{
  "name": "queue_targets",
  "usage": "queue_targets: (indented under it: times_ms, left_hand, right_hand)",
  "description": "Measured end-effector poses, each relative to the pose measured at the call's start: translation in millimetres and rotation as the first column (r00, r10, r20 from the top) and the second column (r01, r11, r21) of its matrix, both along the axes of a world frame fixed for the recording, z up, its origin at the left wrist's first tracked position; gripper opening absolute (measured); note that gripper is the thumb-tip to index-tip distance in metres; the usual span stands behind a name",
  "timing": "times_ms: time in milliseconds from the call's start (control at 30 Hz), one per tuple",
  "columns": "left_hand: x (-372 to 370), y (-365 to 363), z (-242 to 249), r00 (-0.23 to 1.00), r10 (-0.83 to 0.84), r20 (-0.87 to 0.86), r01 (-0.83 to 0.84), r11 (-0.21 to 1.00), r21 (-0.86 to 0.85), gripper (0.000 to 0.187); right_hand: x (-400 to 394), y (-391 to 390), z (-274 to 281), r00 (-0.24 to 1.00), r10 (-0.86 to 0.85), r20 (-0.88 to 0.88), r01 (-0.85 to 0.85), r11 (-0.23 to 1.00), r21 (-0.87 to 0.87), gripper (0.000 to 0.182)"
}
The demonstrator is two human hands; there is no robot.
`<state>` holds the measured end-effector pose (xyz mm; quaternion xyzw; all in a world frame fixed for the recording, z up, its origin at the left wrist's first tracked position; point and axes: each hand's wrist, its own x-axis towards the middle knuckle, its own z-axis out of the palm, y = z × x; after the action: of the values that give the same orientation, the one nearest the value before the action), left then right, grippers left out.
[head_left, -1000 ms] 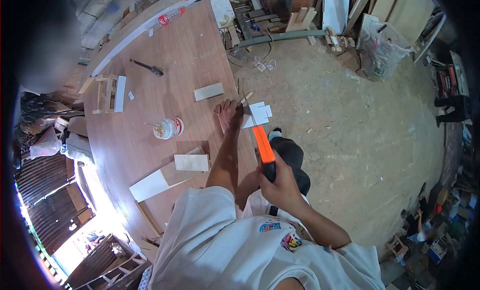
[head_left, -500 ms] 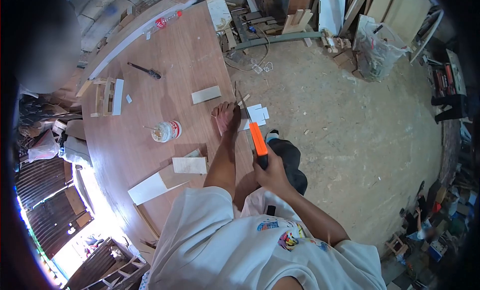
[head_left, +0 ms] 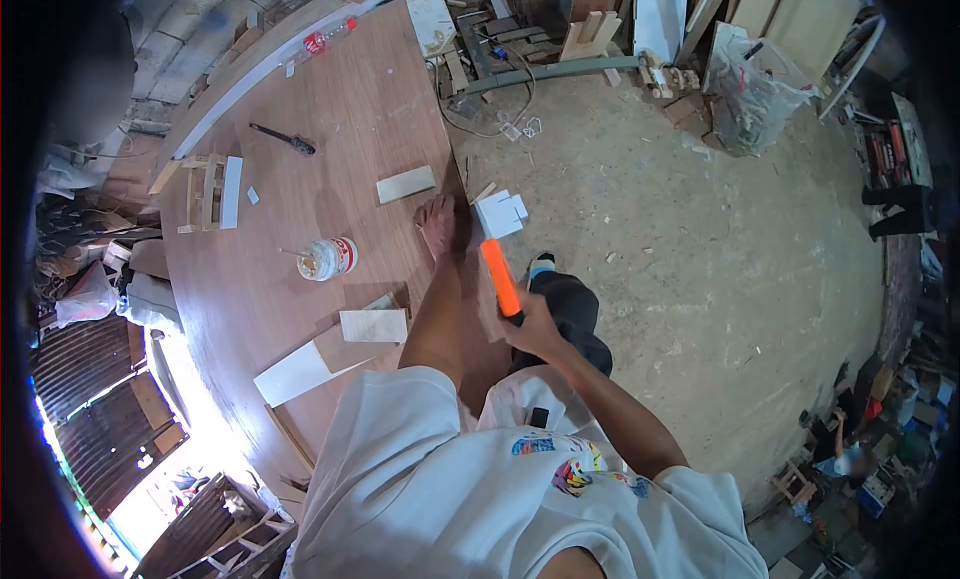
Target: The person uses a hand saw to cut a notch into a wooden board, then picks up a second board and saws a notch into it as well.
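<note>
My right hand (head_left: 535, 326) is closed around the black grip of an orange-handled saw (head_left: 501, 276), just off the table's right edge. Its thin blade, pointing away from me, is hard to make out now. My left hand (head_left: 437, 227) presses down at the table's edge with fingers stretched out; whether a thin piece lies under the palm is hidden. Just beyond those fingers lies a small pale wooden block (head_left: 406, 185). A white cut piece (head_left: 501, 214) is on the floor past the edge.
On the table (head_left: 350, 99) are an open jar (head_left: 328, 259), a dark brush-like tool (head_left: 284, 138), a plastic bottle (head_left: 329, 37), a small wooden frame (head_left: 207, 192) and white boards (head_left: 374, 326). A bag of scraps (head_left: 757, 97) and timber stand at the back. Someone is far right.
The saw and my right hand have shifted slightly left and toward the table, and the blade no longer shows clearly. My left fingers look straighter. The view has shifted a little.
</note>
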<state>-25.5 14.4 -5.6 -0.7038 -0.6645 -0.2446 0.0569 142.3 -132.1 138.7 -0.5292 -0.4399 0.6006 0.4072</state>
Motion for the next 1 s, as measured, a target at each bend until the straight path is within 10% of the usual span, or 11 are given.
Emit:
queue_targets:
  times_ms: [100, 200, 333, 633, 767, 867, 1000]
  left_hand:
    - [7.3, -0.2, 6.9, 0.998, -0.003, 0.071, 0.006, 0.999, -0.041, 0.006]
    - [12.2, -4.4, 32.7, 0.97, -0.179, 0.163, 0.211, 0.955, -0.208, 0.006]
    - [15.0, -3.5, 27.6, 0.991, -0.08, 0.104, 0.096, 0.983, -0.154, 0.006]
    - [14.1, -1.2, 10.9, 0.98, -0.113, 0.163, 0.132, 0.985, -0.113, 0.005]
    - [12.6, -0.7, 9.6, 0.981, -0.104, 0.166, 0.116, 0.991, -0.068, 0.004]
    - [13.6, 0.8, 12.1, 0.985, -0.073, 0.154, 0.084, 0.994, -0.066, 0.003]
    - [13.5, -5.3, 13.2, 0.991, -0.019, 0.129, 0.025, 0.999, -0.041, 0.006]
  right_hand:
    - [-4.4, -2.0, 4.9, 0.994, -0.038, 0.102, 0.03, 0.996, 0.081, 0.013]
    - [1.2, 24.3, 58.6, 0.994, -0.105, 0.037, 0.111, 0.936, -0.333, 0.013]
    - [-9.3, 42.0, 48.7, 0.981, -0.143, 0.132, 0.14, 0.99, 0.034, 0.017]
    - [8.4, 170.9, 80.7, 0.947, -0.007, -0.322, -0.116, 0.925, -0.363, 0.02]
    - [-2.4, 172.6, 80.3, 0.962, -0.007, -0.271, -0.098, 0.923, -0.371, 0.012]
    - [-7.4, 130.6, 104.7, 0.988, 0.115, 0.098, -0.075, 0.936, -0.345, 0.013]
    - [2.6, 72.9, 134.7, 0.973, 0.081, 0.214, -0.071, 0.996, -0.056, 0.024]
